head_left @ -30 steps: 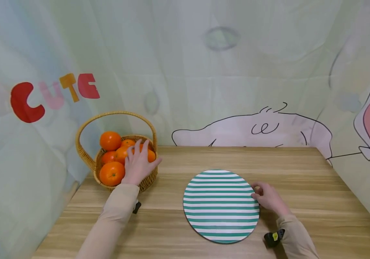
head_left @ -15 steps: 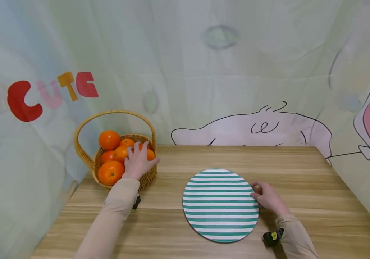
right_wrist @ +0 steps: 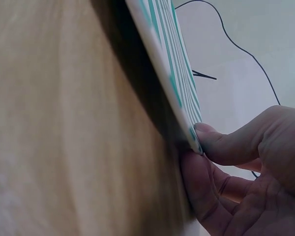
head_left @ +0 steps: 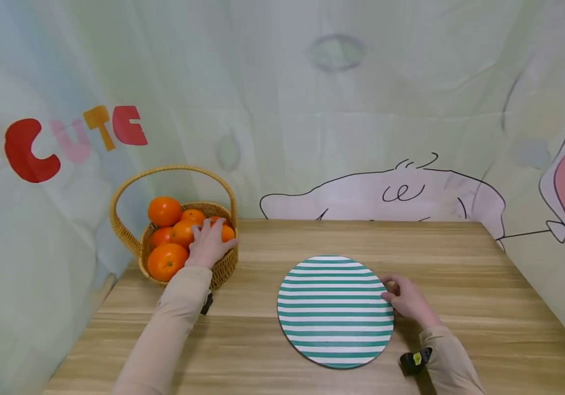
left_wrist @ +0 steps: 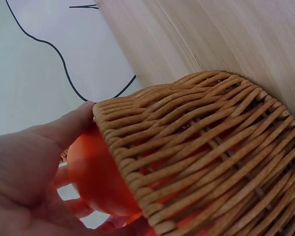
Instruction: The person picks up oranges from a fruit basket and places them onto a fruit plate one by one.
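In the head view my left hand reaches into a wicker basket of oranges at the left. Its fingers curl over an orange at the basket's right side. The left wrist view shows that orange between thumb and fingers, with the thumb's tip by the woven rim. Part of the orange is hidden behind the wicker. My right hand pinches the right edge of a round green-and-white striped placemat. In the right wrist view, thumb and index finger grip the placemat's edge, a dark gap beneath it.
The basket's tall handle arches over the fruit. Several other oranges lie piled in it, one high at the back left. The wooden table meets a printed cloth backdrop at its far edge.
My left hand has settled lower onto the orange, its thumb drawn in from a wide spread. The right hand keeps its hold on the placemat. The head view has shifted slightly.
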A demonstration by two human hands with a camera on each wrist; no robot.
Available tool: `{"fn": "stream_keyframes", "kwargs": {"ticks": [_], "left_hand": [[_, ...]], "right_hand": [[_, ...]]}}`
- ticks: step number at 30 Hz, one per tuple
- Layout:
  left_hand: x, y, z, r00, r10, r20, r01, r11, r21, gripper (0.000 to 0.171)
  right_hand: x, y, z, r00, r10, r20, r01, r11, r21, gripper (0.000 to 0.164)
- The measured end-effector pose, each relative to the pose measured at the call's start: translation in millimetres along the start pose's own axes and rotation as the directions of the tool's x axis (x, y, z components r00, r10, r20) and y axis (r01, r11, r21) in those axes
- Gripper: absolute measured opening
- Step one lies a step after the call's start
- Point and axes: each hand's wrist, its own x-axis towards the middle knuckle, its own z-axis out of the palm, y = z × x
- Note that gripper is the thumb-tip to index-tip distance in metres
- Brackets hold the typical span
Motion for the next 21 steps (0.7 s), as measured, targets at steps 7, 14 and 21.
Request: {"fn": "stream_keyframes", "kwargs": {"ticks": [7,14,21], "left_hand": [[-1.5,-0.5,-0.1,1.0,0.021,-0.017,-0.021,1.0,-0.015,0.06],[-9.9,3.8,1.8,0.991,0.055,-0.123,-0.057,0.998,-0.014,0.057],[-18.9,9.2,11.2,0.962,0.1,-0.255,-0.114,0.993,-0.041,0.055]], "right_hand": [[1,0,1,1.0,-0.005,-0.011,0.005,1.0,-0.013,0.034],[0,-1,1,1.0,-0.004,-0.01,0.004,1.0,-0.005,0.035],[-1,0,1,1.0,-0.017,-0.015,0.017,1.0,0.001,0.034]]}}
